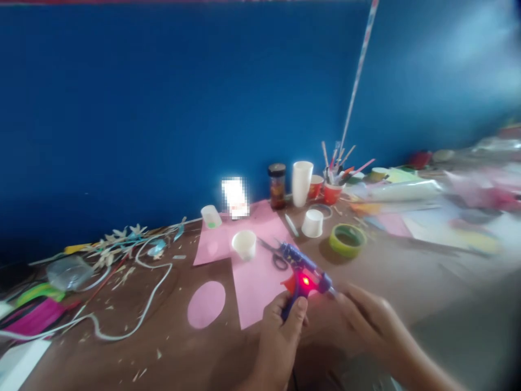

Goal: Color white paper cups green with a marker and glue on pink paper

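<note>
My left hand (280, 336) grips the handle of a blue glue gun (304, 270) whose red light is on. The gun sits above a pink paper sheet (256, 282) on the brown table (171, 347). My right hand (368, 320) is beside the gun, its fingers curled close to the gun's end; whether it holds anything is blurred. Black scissors (273, 253) lie just behind the gun. A white paper cup (244, 244) stands on the pink sheet, and a pink oval cut-out (206, 304) lies to the left.
A white cord (150, 293) loops over the left of the table among paper flowers (122, 239). At the back stand a jar (277, 185), tall white cups (302, 183), red cups with pens (332, 187), an upturned cup (313, 223) and a green tape roll (347, 239). Papers cover the right.
</note>
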Demonstrator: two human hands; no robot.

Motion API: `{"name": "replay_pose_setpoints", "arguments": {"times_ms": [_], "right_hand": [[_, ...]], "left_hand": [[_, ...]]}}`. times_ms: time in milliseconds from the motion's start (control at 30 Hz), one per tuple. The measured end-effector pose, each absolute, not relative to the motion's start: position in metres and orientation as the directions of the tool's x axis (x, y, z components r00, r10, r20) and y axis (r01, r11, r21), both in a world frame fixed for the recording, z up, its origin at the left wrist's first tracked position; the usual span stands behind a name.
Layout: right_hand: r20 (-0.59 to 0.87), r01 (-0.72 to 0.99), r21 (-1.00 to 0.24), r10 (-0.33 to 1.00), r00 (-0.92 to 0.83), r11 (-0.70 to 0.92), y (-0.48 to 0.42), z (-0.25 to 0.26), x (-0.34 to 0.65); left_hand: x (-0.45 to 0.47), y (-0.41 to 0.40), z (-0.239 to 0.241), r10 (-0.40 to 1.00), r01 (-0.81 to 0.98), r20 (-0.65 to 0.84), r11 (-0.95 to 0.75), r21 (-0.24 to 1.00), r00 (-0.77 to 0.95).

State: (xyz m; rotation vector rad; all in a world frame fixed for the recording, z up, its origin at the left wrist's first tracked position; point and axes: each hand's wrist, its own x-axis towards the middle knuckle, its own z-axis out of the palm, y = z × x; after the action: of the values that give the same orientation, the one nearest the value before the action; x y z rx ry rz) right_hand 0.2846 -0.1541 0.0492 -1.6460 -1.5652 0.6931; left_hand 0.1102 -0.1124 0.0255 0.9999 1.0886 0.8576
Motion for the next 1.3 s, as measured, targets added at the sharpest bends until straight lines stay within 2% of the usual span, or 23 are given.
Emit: {"name": "replay_pose_setpoints", "arguments": {"times_ms": [167, 433, 800, 1100, 1300], "right_hand": [[0.050, 0.559, -0.828, 0.985, 0.167, -0.053, -0.169, 0.045, 0.306], [-0.009, 0.558, -0.818, 0.973, 0.232, -0.140, -0.174, 0.040, 0.327], [-0.028, 0.609, -0.783, 0.985, 0.169, -0.127, -0.171, 0.037, 0.332], [0.018, 0.617, -0.781, 0.984, 0.180, -0.099, -0.169, 0.041, 0.332], [-0.003, 0.585, -0.800, 0.975, 0.222, -0.135, -0.167, 0.039, 0.328]], "left_hand": [[0.140, -0.102, 0.022, 0.903, -0.001, -0.279, 0.296, 0.955, 0.326], [0.173, -0.097, 0.026, 0.826, 0.008, -0.358, 0.395, 0.919, 0.436], [0.166, -0.107, 0.014, 0.755, -0.074, -0.492, 0.574, 0.815, 0.434], [0.163, -0.109, 0.002, 0.719, -0.140, -0.457, 0.602, 0.786, 0.523], [0.162, -0.109, 0.004, 0.723, -0.133, -0.460, 0.598, 0.791, 0.514]]}}
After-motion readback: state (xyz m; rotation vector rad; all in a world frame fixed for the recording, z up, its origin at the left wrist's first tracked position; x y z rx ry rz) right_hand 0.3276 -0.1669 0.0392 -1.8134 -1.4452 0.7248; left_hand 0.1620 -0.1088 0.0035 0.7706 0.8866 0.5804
